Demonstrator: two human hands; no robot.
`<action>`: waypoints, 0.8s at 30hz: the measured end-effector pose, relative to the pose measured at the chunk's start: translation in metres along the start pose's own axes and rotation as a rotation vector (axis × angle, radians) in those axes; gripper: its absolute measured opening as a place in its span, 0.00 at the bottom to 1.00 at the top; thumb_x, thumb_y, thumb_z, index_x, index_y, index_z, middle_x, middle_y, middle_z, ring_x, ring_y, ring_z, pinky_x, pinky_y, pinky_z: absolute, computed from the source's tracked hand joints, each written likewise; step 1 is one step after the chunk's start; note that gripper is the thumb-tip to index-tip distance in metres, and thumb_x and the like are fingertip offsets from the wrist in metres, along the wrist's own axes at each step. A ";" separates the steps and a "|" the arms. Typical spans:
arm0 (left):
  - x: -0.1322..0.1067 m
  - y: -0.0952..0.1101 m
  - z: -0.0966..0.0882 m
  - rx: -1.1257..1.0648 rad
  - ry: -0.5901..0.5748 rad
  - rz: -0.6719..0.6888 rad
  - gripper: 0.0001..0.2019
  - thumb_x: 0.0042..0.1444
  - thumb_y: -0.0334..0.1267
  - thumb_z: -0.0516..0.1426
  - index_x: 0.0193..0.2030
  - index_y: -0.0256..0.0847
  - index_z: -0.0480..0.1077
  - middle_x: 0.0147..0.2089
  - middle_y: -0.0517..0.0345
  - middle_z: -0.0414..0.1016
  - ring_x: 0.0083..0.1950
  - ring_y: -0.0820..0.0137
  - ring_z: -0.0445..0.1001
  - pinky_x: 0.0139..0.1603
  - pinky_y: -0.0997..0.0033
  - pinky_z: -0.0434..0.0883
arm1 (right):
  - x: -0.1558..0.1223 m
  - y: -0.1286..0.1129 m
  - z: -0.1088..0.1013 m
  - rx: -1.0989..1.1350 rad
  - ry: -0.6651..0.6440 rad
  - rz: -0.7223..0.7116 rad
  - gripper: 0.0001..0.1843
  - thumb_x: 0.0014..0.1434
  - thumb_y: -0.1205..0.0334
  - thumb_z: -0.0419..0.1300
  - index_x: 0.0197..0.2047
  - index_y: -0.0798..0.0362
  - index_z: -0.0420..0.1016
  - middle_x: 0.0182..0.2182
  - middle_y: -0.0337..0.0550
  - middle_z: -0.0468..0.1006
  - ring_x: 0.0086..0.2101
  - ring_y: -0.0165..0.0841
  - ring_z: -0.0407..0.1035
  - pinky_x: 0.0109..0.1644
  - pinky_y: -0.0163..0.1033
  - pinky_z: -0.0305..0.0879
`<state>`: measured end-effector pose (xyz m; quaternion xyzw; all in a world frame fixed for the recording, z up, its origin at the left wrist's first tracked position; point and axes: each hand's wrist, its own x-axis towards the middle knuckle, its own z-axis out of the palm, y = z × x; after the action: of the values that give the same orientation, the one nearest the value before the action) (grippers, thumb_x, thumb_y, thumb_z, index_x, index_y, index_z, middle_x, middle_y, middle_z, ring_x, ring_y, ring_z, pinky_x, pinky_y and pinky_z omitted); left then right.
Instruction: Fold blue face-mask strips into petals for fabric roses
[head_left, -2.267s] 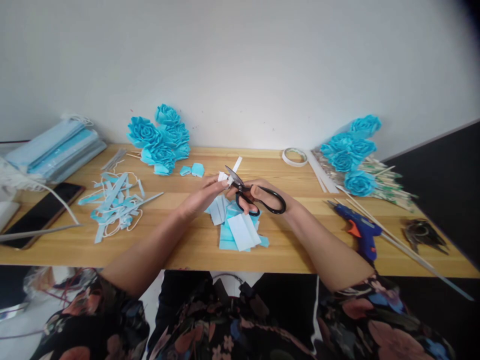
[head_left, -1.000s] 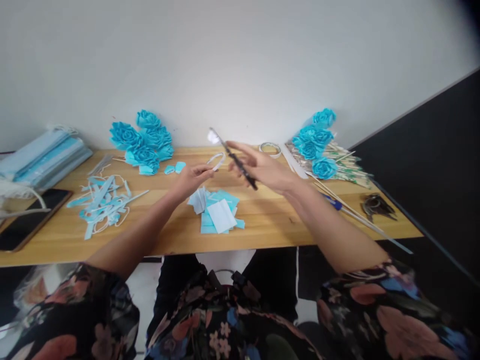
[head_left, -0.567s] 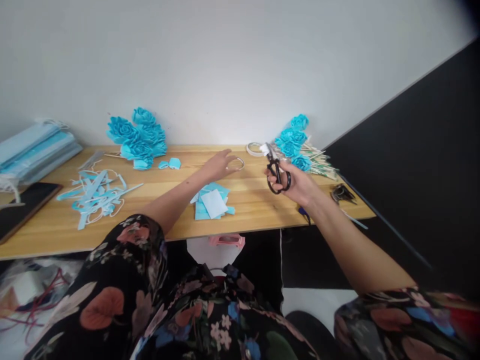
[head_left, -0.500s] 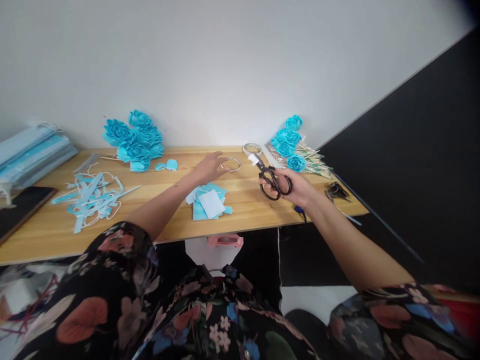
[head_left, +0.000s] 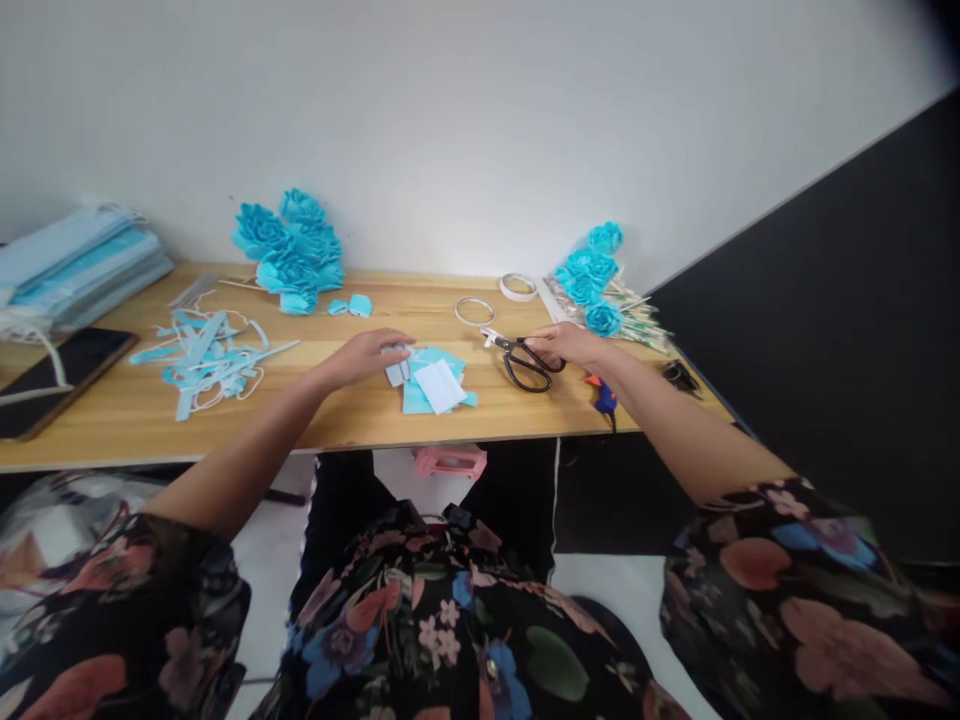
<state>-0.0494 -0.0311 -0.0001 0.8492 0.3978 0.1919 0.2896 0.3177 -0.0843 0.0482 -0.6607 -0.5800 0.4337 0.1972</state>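
"Two lots of blue flowers look finished: the left cluster (head_left: 292,250) at the back, the right cluster (head_left: 587,275) over the sticks (head_left: 637,325). And the cutting?"

"Partly done, I'd say. There's a heap of trimmed strips (head_left: 206,355) over on the left, and a pile of cut pieces (head_left: 440,386) in the middle. The stack of masks (head_left: 82,260) behind the phone (head_left: 79,370) looks whole, so plenty seems left uncut."

"Where are the scissors (head_left: 514,346)?"

"Just right of the pile, either lying on the surface (head_left: 352,420) or barely above it; I can't tell which. The right hand (head_left: 566,343) has its fingers closed around one handle, and a white scrap (head_left: 490,338) sits at the blade tips."

"What about the left hand (head_left: 371,358)?"

"It's at the pile's left edge, fingers over some pale folded pieces (head_left: 397,372). Whether it grips any or merely rests there, I can't tell; the fingers cover the spot."

"Anything else hard to make out?"

"The glue gun (head_left: 606,398) is partly behind the right arm (head_left: 675,430). Past that arm, the dark tangle (head_left: 681,376) could be anything. And the stack runs out of my view on the left."
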 end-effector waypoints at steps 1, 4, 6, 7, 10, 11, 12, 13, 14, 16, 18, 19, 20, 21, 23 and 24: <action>-0.002 0.002 -0.001 0.007 -0.017 0.003 0.31 0.59 0.61 0.50 0.58 0.39 0.73 0.62 0.45 0.74 0.63 0.54 0.71 0.65 0.55 0.64 | 0.005 0.000 0.002 -0.047 -0.001 0.009 0.10 0.58 0.57 0.62 0.33 0.56 0.80 0.22 0.39 0.75 0.21 0.25 0.60 0.26 0.33 0.57; -0.005 0.005 -0.004 0.024 -0.056 0.014 0.28 0.61 0.58 0.50 0.58 0.41 0.72 0.62 0.48 0.74 0.62 0.56 0.71 0.64 0.55 0.66 | 0.018 0.001 0.010 -0.312 0.108 0.002 0.13 0.60 0.58 0.60 0.42 0.55 0.83 0.28 0.41 0.80 0.26 0.29 0.66 0.31 0.36 0.61; -0.003 0.004 -0.004 0.049 -0.059 0.027 0.27 0.62 0.56 0.51 0.58 0.42 0.72 0.62 0.48 0.74 0.62 0.57 0.71 0.64 0.54 0.66 | 0.019 -0.002 0.017 -0.549 0.263 -0.129 0.14 0.61 0.59 0.57 0.45 0.52 0.83 0.37 0.45 0.82 0.35 0.35 0.72 0.38 0.38 0.63; -0.002 0.003 -0.004 0.068 -0.052 0.039 0.26 0.62 0.56 0.51 0.58 0.42 0.73 0.62 0.48 0.74 0.62 0.57 0.71 0.64 0.54 0.65 | 0.017 -0.004 0.022 -0.653 0.342 -0.233 0.15 0.63 0.60 0.56 0.46 0.51 0.83 0.43 0.46 0.82 0.41 0.37 0.73 0.41 0.38 0.63; 0.000 0.004 0.000 0.123 -0.002 0.100 0.26 0.63 0.56 0.50 0.58 0.40 0.73 0.63 0.45 0.73 0.64 0.57 0.69 0.66 0.53 0.63 | 0.004 -0.020 0.043 -0.758 0.363 -0.431 0.16 0.66 0.58 0.52 0.42 0.50 0.82 0.45 0.46 0.81 0.44 0.38 0.72 0.41 0.38 0.60; 0.000 0.006 0.002 0.134 0.016 0.128 0.26 0.63 0.55 0.50 0.58 0.40 0.73 0.63 0.45 0.72 0.65 0.56 0.68 0.67 0.52 0.63 | -0.002 -0.027 0.052 -0.749 0.322 -0.436 0.17 0.66 0.56 0.52 0.39 0.51 0.81 0.42 0.45 0.82 0.41 0.37 0.72 0.38 0.37 0.58; 0.000 0.009 0.003 0.136 0.031 0.159 0.26 0.64 0.55 0.50 0.57 0.40 0.74 0.63 0.45 0.72 0.66 0.57 0.68 0.67 0.52 0.63 | -0.008 -0.033 0.061 -0.732 0.252 -0.428 0.17 0.67 0.54 0.52 0.37 0.51 0.81 0.40 0.44 0.82 0.37 0.35 0.72 0.35 0.37 0.56; 0.000 0.013 0.005 0.127 0.032 0.195 0.25 0.65 0.54 0.50 0.58 0.41 0.74 0.64 0.46 0.71 0.66 0.57 0.68 0.67 0.52 0.63 | -0.013 -0.039 0.070 -0.715 0.192 -0.428 0.19 0.67 0.52 0.52 0.35 0.51 0.80 0.36 0.43 0.81 0.34 0.34 0.71 0.34 0.37 0.53; -0.001 0.017 0.006 0.112 0.023 0.234 0.24 0.65 0.54 0.50 0.58 0.42 0.73 0.64 0.47 0.71 0.65 0.57 0.68 0.67 0.51 0.63 | -0.016 -0.043 0.078 -0.705 0.152 -0.423 0.21 0.67 0.48 0.52 0.32 0.52 0.78 0.32 0.43 0.80 0.32 0.33 0.69 0.33 0.37 0.51; -0.002 0.024 0.010 0.090 0.001 0.301 0.24 0.64 0.54 0.52 0.59 0.43 0.73 0.65 0.46 0.71 0.65 0.56 0.68 0.67 0.51 0.62 | -0.017 -0.047 0.091 -0.667 0.078 -0.403 0.25 0.66 0.43 0.52 0.29 0.52 0.76 0.29 0.42 0.78 0.30 0.32 0.67 0.32 0.36 0.48; -0.001 0.027 0.015 0.102 -0.034 0.337 0.26 0.63 0.55 0.54 0.61 0.43 0.72 0.65 0.44 0.70 0.66 0.53 0.67 0.67 0.49 0.60 | -0.012 -0.046 0.100 -0.606 0.037 -0.383 0.25 0.64 0.40 0.53 0.27 0.52 0.73 0.28 0.41 0.77 0.29 0.31 0.65 0.31 0.36 0.47; 0.000 0.027 0.017 0.114 -0.056 0.344 0.27 0.62 0.55 0.55 0.62 0.43 0.70 0.64 0.43 0.71 0.66 0.52 0.66 0.68 0.48 0.59 | -0.008 -0.044 0.103 -0.564 0.021 -0.374 0.24 0.63 0.41 0.54 0.27 0.52 0.73 0.27 0.40 0.76 0.28 0.30 0.64 0.31 0.36 0.47; 0.001 0.026 0.021 0.125 -0.077 0.344 0.28 0.60 0.56 0.56 0.63 0.44 0.69 0.64 0.44 0.71 0.66 0.52 0.66 0.68 0.48 0.58 | -0.004 -0.042 0.105 -0.515 0.006 -0.371 0.23 0.62 0.42 0.56 0.27 0.51 0.72 0.26 0.39 0.75 0.28 0.30 0.64 0.31 0.36 0.47; 0.002 0.024 0.024 0.134 -0.096 0.340 0.29 0.59 0.56 0.57 0.64 0.45 0.69 0.64 0.44 0.71 0.66 0.51 0.66 0.68 0.47 0.58 | 0.000 -0.039 0.106 -0.457 -0.010 -0.370 0.21 0.62 0.44 0.57 0.27 0.52 0.72 0.25 0.38 0.74 0.27 0.29 0.63 0.31 0.35 0.47; 0.005 0.019 0.029 0.140 -0.117 0.325 0.30 0.58 0.56 0.58 0.64 0.45 0.68 0.64 0.44 0.71 0.65 0.51 0.67 0.67 0.47 0.58 | 0.005 -0.034 0.106 -0.319 -0.039 -0.374 0.18 0.61 0.49 0.59 0.26 0.52 0.70 0.23 0.35 0.71 0.26 0.28 0.61 0.31 0.35 0.49; 0.005 0.017 0.031 0.139 -0.121 0.318 0.30 0.58 0.56 0.59 0.64 0.45 0.68 0.64 0.44 0.71 0.65 0.51 0.67 0.68 0.47 0.58 | 0.007 -0.033 0.105 -0.257 -0.044 -0.375 0.18 0.60 0.49 0.59 0.26 0.52 0.70 0.22 0.34 0.69 0.25 0.27 0.60 0.31 0.35 0.49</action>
<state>-0.0192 -0.0461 -0.0125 0.9294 0.2524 0.1557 0.2197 0.2134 -0.0953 0.0131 -0.5512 -0.7475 0.3263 0.1758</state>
